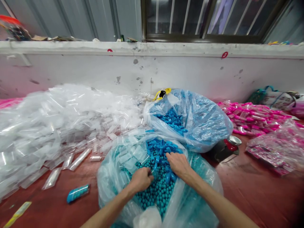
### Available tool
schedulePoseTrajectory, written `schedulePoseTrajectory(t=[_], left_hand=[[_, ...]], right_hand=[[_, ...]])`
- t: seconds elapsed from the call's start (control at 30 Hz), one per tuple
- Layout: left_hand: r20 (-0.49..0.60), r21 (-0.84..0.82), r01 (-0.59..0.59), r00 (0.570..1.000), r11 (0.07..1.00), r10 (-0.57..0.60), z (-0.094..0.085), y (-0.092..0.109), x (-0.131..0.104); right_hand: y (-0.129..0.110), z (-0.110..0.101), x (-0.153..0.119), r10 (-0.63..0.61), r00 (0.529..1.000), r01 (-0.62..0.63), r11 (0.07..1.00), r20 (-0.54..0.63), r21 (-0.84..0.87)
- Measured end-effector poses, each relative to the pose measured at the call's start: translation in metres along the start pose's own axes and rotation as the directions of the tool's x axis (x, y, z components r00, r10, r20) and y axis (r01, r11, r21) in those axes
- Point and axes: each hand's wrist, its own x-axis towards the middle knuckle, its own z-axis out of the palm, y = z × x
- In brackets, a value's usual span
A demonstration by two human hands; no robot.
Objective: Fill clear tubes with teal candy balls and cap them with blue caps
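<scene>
A large clear bag [106,177] in front of me holds many teal beads [156,193], with blue plastic pieces [161,146] and small clear sleeves [133,158] on top. My left hand [142,179] is over the beads, its fingers curled together; whatever they hold is hidden. To its right, my right hand [178,163] reaches onto the blue pieces with bent fingers, which seem to touch them; it is unclear whether a piece is gripped. Behind stands a second bag [204,117] with more blue pieces [171,120].
Clear sleeves [71,117] are heaped at the left. A filled blue tube [78,193] and a yellow tool [17,215] lie front left. At the right are a dark container with a metal lid [234,140] and pink packets [256,117]. A wall [95,69] runs behind.
</scene>
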Motion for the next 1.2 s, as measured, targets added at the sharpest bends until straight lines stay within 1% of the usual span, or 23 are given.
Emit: schedulePoseTrajectory(t=[0.07,0.13,0.23,0.33,0.4,0.47,0.5,0.53,0.6,0.63,0.67,0.7,0.73,0.77,0.8,0.9,1.03,1.1,1.17,1.2], left_hand=[[-0.036,0.073,0.010,0.999,0.997,-0.008,0.004,0.004,0.001],[-0.036,0.078,0.015,0.999,0.997,-0.013,0.008,0.010,0.009],[0.056,-0.040,0.011,0.998,0.999,-0.008,0.011,0.018,0.024],[0.175,-0.234,-0.003,0.983,0.972,0.045,0.009,0.018,0.030],[0.201,-0.346,-0.029,0.974,0.938,0.105,0.005,0.015,0.026],[0.190,-0.426,-0.061,0.969,0.903,0.156,0.002,0.010,0.020],[0.177,-0.466,-0.074,0.968,0.882,0.175,0.000,0.008,0.017],[0.157,-0.508,-0.087,0.969,0.857,0.192,-0.001,0.006,0.014],[0.098,-0.588,-0.123,0.970,0.800,0.221,-0.005,0.002,0.011],[0.074,-0.617,-0.139,0.970,0.774,0.233,-0.006,0.001,0.010],[0.060,-0.635,-0.153,0.968,0.758,0.246,-0.007,0.000,0.009],[0.053,-0.640,-0.166,0.964,0.750,0.259,-0.009,0.000,0.008],[0.052,-0.641,-0.177,0.961,0.747,0.272,-0.009,0.001,0.006],[0.053,-0.645,-0.183,0.958,0.742,0.283,-0.009,0.003,0.005],[0.051,-0.655,-0.190,0.955,0.731,0.294,-0.009,0.005,0.003],[0.023,-0.705,-0.215,0.945,0.675,0.325,-0.005,0.012,-0.004],[-0.018,-0.719,-0.235,0.947,0.654,0.321,0.004,0.014,-0.008],[-0.047,-0.726,-0.245,0.950,0.643,0.309,0.007,0.012,-0.011],[-0.067,-0.747,-0.252,0.949,0.616,0.308,0.008,0.009,-0.015],[-0.069,-0.756,-0.248,0.951,0.606,0.303,0.007,0.008,-0.018]], right_hand=[[-0.001,0.000,-0.001,-0.001,1.000,0.001,1.000,-0.004,0.025],[-0.004,-0.001,-0.004,0.007,1.000,-0.004,0.993,-0.019,0.115],[-0.004,-0.006,-0.008,0.042,0.998,-0.022,0.940,-0.051,0.339],[0.001,-0.010,-0.012,0.086,0.993,-0.031,0.835,-0.076,0.550],[0.003,-0.011,-0.014,0.086,0.995,-0.025,0.735,-0.057,0.678],[0.003,-0.011,-0.015,0.049,0.999,-0.018,0.647,-0.018,0.762],[0.003,-0.011,-0.016,0.035,0.999,-0.009,0.641,-0.018,0.767],[0.002,-0.011,-0.017,0.033,0.999,0.005,0.674,-0.037,0.738],[0.002,-0.013,-0.018,0.081,0.990,0.000,0.817,-0.116,0.576],[0.002,-0.014,-0.019,0.121,0.980,-0.033,0.883,-0.158,0.469],[0.002,-0.017,-0.019,0.161,0.969,-0.079,0.923,-0.190,0.378],[0.001,-0.019,-0.020,0.194,0.959,-0.121,0.938,-0.206,0.324],[0.000,-0.022,-0.020,0.213,0.955,-0.141,0.939,-0.208,0.315],[-0.002,-0.024,-0.020,0.209,0.958,-0.131,0.930,-0.197,0.345],[-0.006,-0.025,-0.020,0.179,0.967,-0.095,0.912,-0.179,0.399],[-0.022,-0.023,-0.020,0.030,0.992,0.045,0.819,-0.121,0.571],[-0.038,-0.017,-0.022,-0.103,0.986,0.164,0.706,-0.128,0.689],[-0.038,-0.018,-0.024,-0.153,0.983,0.180,0.636,-0.106,0.750],[-0.035,-0.018,-0.025,-0.169,0.984,0.142,0.564,-0.055,0.813],[-0.034,-0.018,-0.026,-0.157,0.987,0.110,0.531,-0.030,0.840]])
